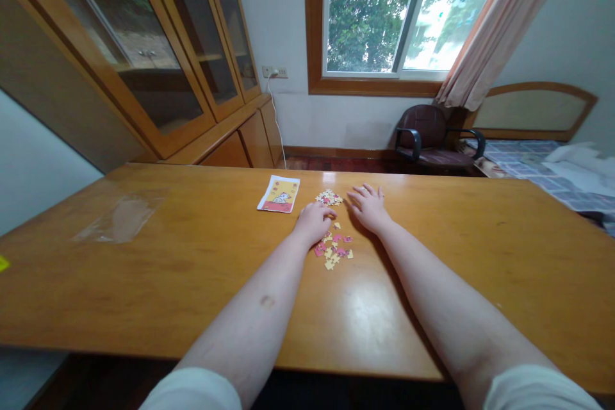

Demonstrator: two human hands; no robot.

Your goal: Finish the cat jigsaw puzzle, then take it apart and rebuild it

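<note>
My left hand (314,224) rests on the table between two groups of jigsaw puzzle pieces. Its fingers are curled together, and whatever may be under their tips is hidden. Just beyond it lies a heap of mostly pale puzzle pieces (328,196). Nearer to me, yellow and pink puzzle pieces (331,251) are scattered loosely, some right beside my left wrist. To the right of the heap is my right hand (368,207), palm down with its fingers spread and nothing visible in it. A picture card (278,194) showing a white animal on yellow and pink lies left of the heap.
A clear plastic bag (120,218) lies flat on the left of the wooden table (192,295). Something yellow (4,263) shows at the left edge. Beyond the table stand a glass-doored cabinet (225,112), an office chair (425,134) and a bed (533,163).
</note>
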